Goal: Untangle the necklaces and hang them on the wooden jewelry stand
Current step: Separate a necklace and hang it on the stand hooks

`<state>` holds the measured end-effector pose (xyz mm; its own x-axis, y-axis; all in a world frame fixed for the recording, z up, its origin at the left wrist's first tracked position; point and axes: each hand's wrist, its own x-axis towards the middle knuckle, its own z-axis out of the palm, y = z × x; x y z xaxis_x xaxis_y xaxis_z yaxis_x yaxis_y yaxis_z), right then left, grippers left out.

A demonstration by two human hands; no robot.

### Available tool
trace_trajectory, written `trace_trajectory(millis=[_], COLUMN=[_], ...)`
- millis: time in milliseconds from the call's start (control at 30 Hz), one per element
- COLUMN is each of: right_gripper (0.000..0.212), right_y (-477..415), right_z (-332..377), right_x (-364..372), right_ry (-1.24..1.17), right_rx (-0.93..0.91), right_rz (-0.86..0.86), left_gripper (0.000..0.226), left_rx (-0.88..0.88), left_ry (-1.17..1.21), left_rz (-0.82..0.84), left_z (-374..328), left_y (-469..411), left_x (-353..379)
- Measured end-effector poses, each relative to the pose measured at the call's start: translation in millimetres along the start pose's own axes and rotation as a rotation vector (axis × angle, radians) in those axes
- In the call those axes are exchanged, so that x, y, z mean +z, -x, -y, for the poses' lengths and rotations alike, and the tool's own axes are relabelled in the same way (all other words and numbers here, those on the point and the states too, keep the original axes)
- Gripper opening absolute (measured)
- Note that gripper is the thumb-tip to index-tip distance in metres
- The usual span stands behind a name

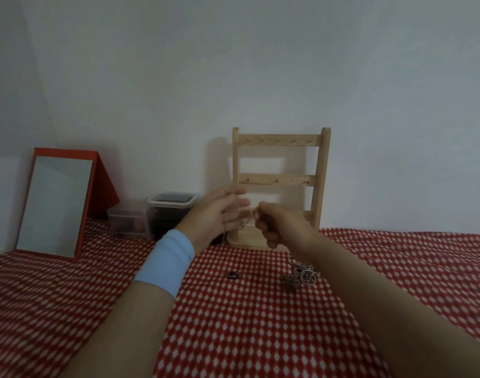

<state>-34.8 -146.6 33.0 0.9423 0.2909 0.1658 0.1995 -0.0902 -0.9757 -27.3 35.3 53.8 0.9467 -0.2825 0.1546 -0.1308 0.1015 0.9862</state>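
Surface: a tabletop point(247, 323) under a red cloth with white dots, pushed against a pale wall point(260, 64).
Stand: the wooden jewelry stand point(281, 184) is upright at the far middle, against the wall. From here its rows of hooks point(278, 139) look bare.
Left side: a red-framed mirror point(56, 203) leans at the far left, with two plastic boxes point(170, 211) between it and the stand.
Right hand: your right hand point(279, 225) is raised in front of the stand's lower part. Its grip is narrow, fingertips pinching a thin necklace point(249, 221).
Left hand: your left hand point(219, 211), above a blue wristband point(166, 261), is just left of the right one. Its grip is wide, fingers straight and blurred, and the chain seems to trail down past the palm.
Remaining pile: a tangled heap point(301, 274) of chains lies on the cloth near your right forearm. A small dark piece point(232, 275) sits apart to its left.
Step in hand: you appear to be working one chain free or spreading it open for hanging; nothing is on the stand yet, so the task is early.
Next move: open the chain into a clean loop, lift it to a hook, and let it drop without snagging. Keep tension light, since a fine chain knots again easily.
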Motion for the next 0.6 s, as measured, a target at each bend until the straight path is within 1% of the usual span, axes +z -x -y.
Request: trace_trajectory(millis=[67, 133, 200, 233, 267, 300, 333, 367, 400, 433, 467, 500, 533, 600], right_gripper=[0.024, 0.021, 0.019, 0.018, 0.016, 0.015, 0.018, 0.026, 0.032, 0.032, 0.027, 0.022, 0.023, 0.026], right_y=[-3, -6, -10, -13, -15, -16, -17, -17, -16, -15, -14, -13, -14, -17], right_z=[9, 16, 17, 14, 12, 12, 13, 16, 19, 22, 25, 28, 31, 38], right_x=[-2, -1, -1, -2, -4, -4, -5, -5, -5, -5, -5, -6, -8, -13], right_ry=[0.034, 0.178, 0.357, 0.414, 0.427, 0.387, 0.308, 0.199, 0.086, -0.011, -0.065, -0.072, -0.039, 0.072], right_rx=[-0.049, -0.09, -0.143, -0.178, -0.208, -0.221, -0.211, -0.175, -0.122, -0.073, -0.044, -0.034, -0.03, -0.017], right_rz=[-0.002, -0.072, -0.209, -0.292, -0.364, -0.405, -0.407, -0.366, -0.288, -0.193, -0.114, -0.067, -0.065, -0.15], left_gripper=[0.026, 0.029, 0.029, 0.031, 0.031, 0.03, 0.029, 0.026, 0.024, 0.022, 0.021, 0.021, 0.021, 0.022], left_rx=[-0.065, -0.075, -0.109, -0.155, -0.196, -0.22, -0.218, -0.194, -0.158, -0.126, -0.102, -0.088, -0.078, -0.063], left_ry=[-0.159, -0.385, -0.563, -0.601, -0.625, -0.643, -0.653, -0.637, -0.59, -0.53, -0.477, -0.441, -0.428, -0.42], left_rz=[0.059, 0.103, 0.112, 0.111, 0.113, 0.119, 0.132, 0.15, 0.174, 0.193, 0.208, 0.219, 0.219, 0.184], left_z=[-3, -9, -17, -20, -24, -25, -25, -25, -25, -25, -27, -29, -31, -37], left_y=[-3, -8, -14, -17, -19, -20, -21, -23, -24, -24, -23, -22, -23, -24], left_x=[10, 16, 18, 19, 19, 19, 18, 17, 17, 16, 15, 15, 14, 11])
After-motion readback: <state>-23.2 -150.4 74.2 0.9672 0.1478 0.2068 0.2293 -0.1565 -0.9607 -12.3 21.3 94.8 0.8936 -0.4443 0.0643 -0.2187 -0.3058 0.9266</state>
